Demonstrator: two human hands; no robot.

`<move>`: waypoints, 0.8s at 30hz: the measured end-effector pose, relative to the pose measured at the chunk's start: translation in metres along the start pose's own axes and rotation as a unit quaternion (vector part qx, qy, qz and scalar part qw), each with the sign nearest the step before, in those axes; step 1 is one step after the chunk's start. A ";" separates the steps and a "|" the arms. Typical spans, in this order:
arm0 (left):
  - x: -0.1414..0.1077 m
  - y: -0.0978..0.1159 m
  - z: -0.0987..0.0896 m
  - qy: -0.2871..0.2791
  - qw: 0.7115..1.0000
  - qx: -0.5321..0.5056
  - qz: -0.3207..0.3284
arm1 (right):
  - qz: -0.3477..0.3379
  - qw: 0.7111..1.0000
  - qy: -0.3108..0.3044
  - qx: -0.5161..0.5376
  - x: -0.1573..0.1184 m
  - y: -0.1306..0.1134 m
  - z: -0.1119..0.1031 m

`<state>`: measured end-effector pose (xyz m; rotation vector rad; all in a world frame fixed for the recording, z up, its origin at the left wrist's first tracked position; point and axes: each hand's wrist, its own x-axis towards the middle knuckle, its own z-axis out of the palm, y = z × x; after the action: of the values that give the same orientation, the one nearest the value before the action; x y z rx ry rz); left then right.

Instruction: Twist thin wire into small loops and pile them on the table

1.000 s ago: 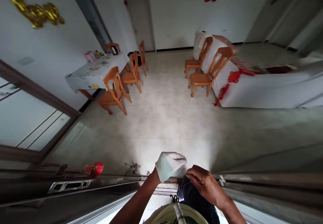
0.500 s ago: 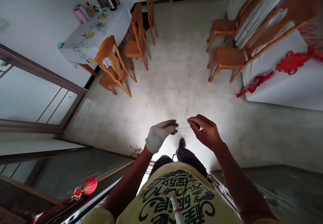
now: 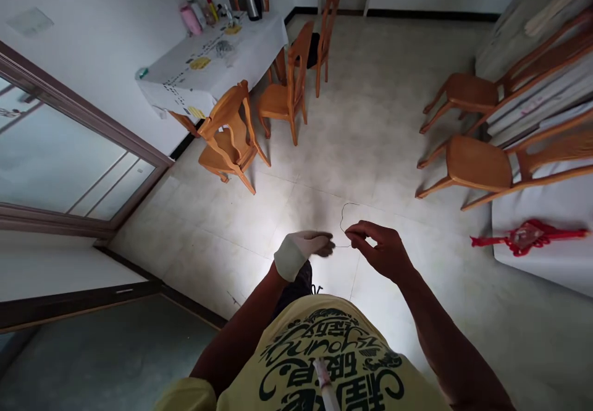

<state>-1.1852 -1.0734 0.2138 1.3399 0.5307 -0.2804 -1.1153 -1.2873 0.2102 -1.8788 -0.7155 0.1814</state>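
Note:
A thin dark wire [image 3: 342, 214] curves up from the fingertips of my right hand [image 3: 377, 244], which is closed in a pinch on it. A finer stretch of it runs left between the two hands. My left hand [image 3: 306, 250], with a pale covering over its palm and wrist, is closed at the left end of this stretch, its fingers slightly blurred. Both hands are held in front of my yellow printed shirt [image 3: 343, 343], above the tiled floor.
A cloth-covered table [image 3: 185, 65] with a kettle [image 3: 252, 3] and bottles stands at upper left, wooden chairs [image 3: 278, 99] beside it. More chairs [image 3: 479, 162] stand at right, near a red knotted ornament [image 3: 528, 237] on a white cover. A sliding door [image 3: 69, 151] is at left.
The view has turned, so the table and chairs appear farther right. Both hands sit slightly lower in view, still at the wire. The dark shoe is no longer seen between them.

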 end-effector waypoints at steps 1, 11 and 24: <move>0.018 0.022 -0.011 0.015 0.999 0.035 0.014 | -0.008 1.000 -0.009 -0.020 0.027 0.004 0.003; 0.179 0.191 -0.061 0.110 0.964 0.224 0.089 | -0.145 0.971 -0.093 -0.165 0.253 0.028 0.012; 0.404 0.318 -0.089 0.225 0.954 0.196 -0.015 | -0.337 0.870 -0.253 -0.257 0.556 0.106 -0.040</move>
<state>-0.7049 -0.8745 0.2619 1.7978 0.9123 -0.1019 -0.6064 -1.0381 0.2446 -1.9518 -1.8922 0.0258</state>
